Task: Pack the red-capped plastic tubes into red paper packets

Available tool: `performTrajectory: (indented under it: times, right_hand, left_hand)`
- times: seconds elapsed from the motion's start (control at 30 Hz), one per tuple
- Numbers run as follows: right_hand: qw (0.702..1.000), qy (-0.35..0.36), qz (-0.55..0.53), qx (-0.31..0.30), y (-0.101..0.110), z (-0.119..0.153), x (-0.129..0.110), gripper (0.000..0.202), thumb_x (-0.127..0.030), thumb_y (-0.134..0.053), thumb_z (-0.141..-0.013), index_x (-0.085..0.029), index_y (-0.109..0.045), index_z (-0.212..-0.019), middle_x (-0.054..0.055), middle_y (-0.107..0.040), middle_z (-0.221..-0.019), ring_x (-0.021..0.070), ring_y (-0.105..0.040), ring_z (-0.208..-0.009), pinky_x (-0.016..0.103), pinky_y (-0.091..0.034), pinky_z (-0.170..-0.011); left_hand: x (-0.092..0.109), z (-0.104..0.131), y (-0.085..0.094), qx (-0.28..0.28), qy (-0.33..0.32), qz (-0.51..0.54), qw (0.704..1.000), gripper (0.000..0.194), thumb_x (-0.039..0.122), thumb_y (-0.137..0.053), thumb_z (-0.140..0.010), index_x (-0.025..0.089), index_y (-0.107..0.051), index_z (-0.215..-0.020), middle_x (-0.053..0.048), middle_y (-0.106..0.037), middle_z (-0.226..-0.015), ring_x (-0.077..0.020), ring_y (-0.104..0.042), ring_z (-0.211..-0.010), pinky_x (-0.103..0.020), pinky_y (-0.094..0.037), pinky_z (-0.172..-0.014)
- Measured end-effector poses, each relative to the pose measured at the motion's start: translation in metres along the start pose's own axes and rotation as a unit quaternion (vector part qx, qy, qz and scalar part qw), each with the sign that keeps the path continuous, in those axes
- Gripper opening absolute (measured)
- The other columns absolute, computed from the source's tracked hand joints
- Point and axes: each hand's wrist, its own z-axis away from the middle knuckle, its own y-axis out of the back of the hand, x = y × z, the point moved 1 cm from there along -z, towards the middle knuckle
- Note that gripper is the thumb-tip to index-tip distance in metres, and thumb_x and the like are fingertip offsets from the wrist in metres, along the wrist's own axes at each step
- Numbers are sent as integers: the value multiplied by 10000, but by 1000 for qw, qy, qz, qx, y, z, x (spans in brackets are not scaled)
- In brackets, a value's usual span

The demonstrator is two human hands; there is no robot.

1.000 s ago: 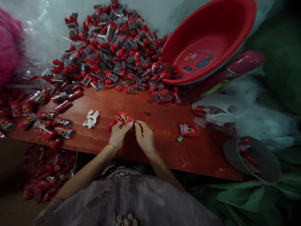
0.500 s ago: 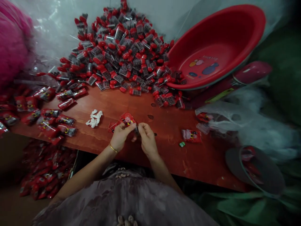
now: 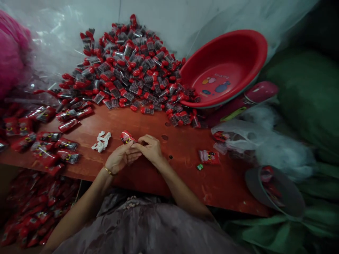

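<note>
A small red printed packet [image 3: 126,136] is held just above the table at the middle. My left hand [image 3: 121,157], with a gold bangle at the wrist, lies under it palm up, its thumb closed against the packet. From the right, my right hand [image 3: 151,149] pinches the packet's near end, where its thumb meets the left fingers. The lower part of the packet is hidden by the hands. A crumpled white piece [image 3: 101,141] lies on the table to the left of my left hand.
A large heap of red-capped clear tubes [image 3: 127,70] stands behind, beside a tilted red basin [image 3: 225,63]. Filled red packets [image 3: 53,144] lie at left. At right are another red packet [image 3: 209,157], a green chip [image 3: 199,167], a grey container [image 3: 254,187] and a plastic bag [image 3: 238,130].
Both hands have shifted left with the packet. The left palm has turned upward, and the packet now looks plumper and more upright. The camera view has also shifted slightly.
</note>
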Motion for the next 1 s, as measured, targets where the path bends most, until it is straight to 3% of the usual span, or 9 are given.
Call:
performTrajectory:
  times: [0.1, 0.2, 0.33, 0.5, 0.57, 0.67, 0.77, 0.9, 1.0]
  right_hand:
    - [984, 45, 174, -1, 17, -31, 20, 316, -461, -526, -837, -194, -642, -958, 108, -638, -1037, 237, -530, -1008, 394, -386, -920]
    - [931, -93, 334, 111, 48, -55, 58, 499, -408, -539, -835, -98, -510, -1225, 238, -435, -1330, 358, -357, -1219, 560, -248, -988]
    - [899, -163, 402, 56, 70, -50, 93, 466, -238, -521, -848, -111, -446, -1289, 213, -422, -1355, 336, -354, -1230, 532, -306, -961]
    - [915, -87, 395, -7, 56, -1, 80, 392, -192, -452, -864, -130, -490, -1250, 148, -509, -1316, 286, -376, -1239, 474, -329, -987]
    - [916, -78, 392, -10, 49, 16, 68, 373, -211, -422, -880, -129, -515, -1232, 157, -543, -1277, 298, -379, -1245, 524, -295, -1004]
    - [921, -41, 387, 13, 39, 33, 49, 371, -290, -400, -909, -151, -551, -1217, 161, -524, -1300, 305, -371, -1262, 567, -231, -1034]
    - [936, 30, 350, -8, 22, 41, 33, 368, -335, -400, -923, -210, -568, -1225, 120, -492, -1346, 274, -332, -1303, 517, -228, -1064]
    - [944, 76, 312, -81, -3, 46, 23, 313, -338, -444, -915, -259, -627, -1157, 85, -543, -1305, 287, -340, -1300, 552, -206, -1065]
    - [949, 81, 293, -78, -12, 49, 22, 262, -292, -466, -909, -277, -675, -1066, 48, -602, -1243, 285, -379, -1273, 574, -176, -1068]
  left_hand:
    - [28, 0, 19, 56, -38, 22, 997, 130, 277, -695, -721, 156, -651, -710, -56, -701, -701, -165, -676, -653, -267, -525, -656]
    - [69, 1, 47, 143, -128, 103, 976, 153, 258, -585, -820, 169, -616, -699, -6, -673, -650, -120, -657, -626, -252, -529, -684]
    - [107, 2, 80, 198, -233, 187, 934, 294, 337, -419, -914, 153, -605, -780, -9, -696, -784, -108, -658, -795, -240, -510, -773]
    - [67, -8, 62, 177, -280, -34, 943, 238, 368, -573, -792, 176, -636, -917, -72, -701, -969, -183, -657, -889, -346, -506, -843]
    - [36, -12, 40, 155, -344, -261, 889, 290, 352, -647, -713, 162, -664, -930, -92, -705, -982, -242, -636, -975, -412, -459, -927]
    - [-2, -15, 14, 121, -377, -563, 725, 316, 299, -599, -748, 152, -673, -1017, -144, -647, -1157, -330, -489, -1211, -513, -310, -1045]
    - [-16, -13, 8, 154, -375, -699, 589, 376, 282, -504, -824, 151, -609, -1161, -154, -537, -1315, -351, -349, -1318, -543, -238, -1070]
    - [-15, -10, 18, 162, -357, -758, 521, 347, 321, -478, -849, 165, -630, -1120, -137, -537, -1320, -369, -334, -1321, -560, -228, -1064]
    - [-14, -9, 25, 156, -360, -755, 525, 371, 341, -510, -835, 172, -612, -1149, -137, -534, -1323, -362, -344, -1318, -555, -228, -1067]
